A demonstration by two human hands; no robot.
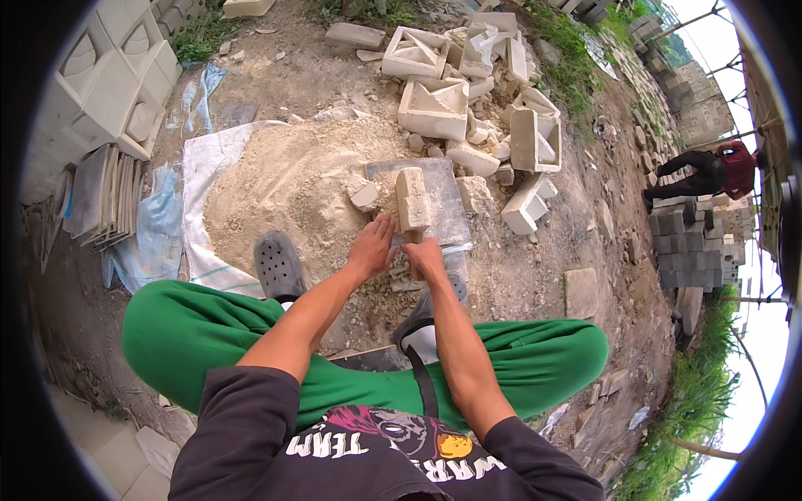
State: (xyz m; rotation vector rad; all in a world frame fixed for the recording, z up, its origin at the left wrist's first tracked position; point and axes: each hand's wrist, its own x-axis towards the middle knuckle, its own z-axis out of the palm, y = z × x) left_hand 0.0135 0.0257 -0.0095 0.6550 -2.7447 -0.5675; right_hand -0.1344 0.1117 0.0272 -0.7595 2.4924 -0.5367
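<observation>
My right hand (pixel 426 258) is closed round what looks like the short handle of a block-headed mallet (pixel 412 198), dusty and pale tan. The mallet's head lies over a flat grey slab (pixel 449 196) strewn with crumbs. My left hand (pixel 373 245) is just left of the handle, its fingers stretched out and apparently holding nothing. A broken pale chunk (pixel 364 196) rests beyond its fingertips, at the slab's left edge. Left of the slab, a heap of sandy crushed material (pixel 276 184) covers a white woven sack (pixel 196 221).
Broken pale moulded blocks (pixel 433 108) are piled at the far right of the slab. Stacked blocks (pixel 109 79) and thin boards (pixel 104 196) stand at left. My feet in grey clogs (pixel 278 260) flank the work. A person (pixel 710 171) stands by grey blocks (pixel 687 242) at right.
</observation>
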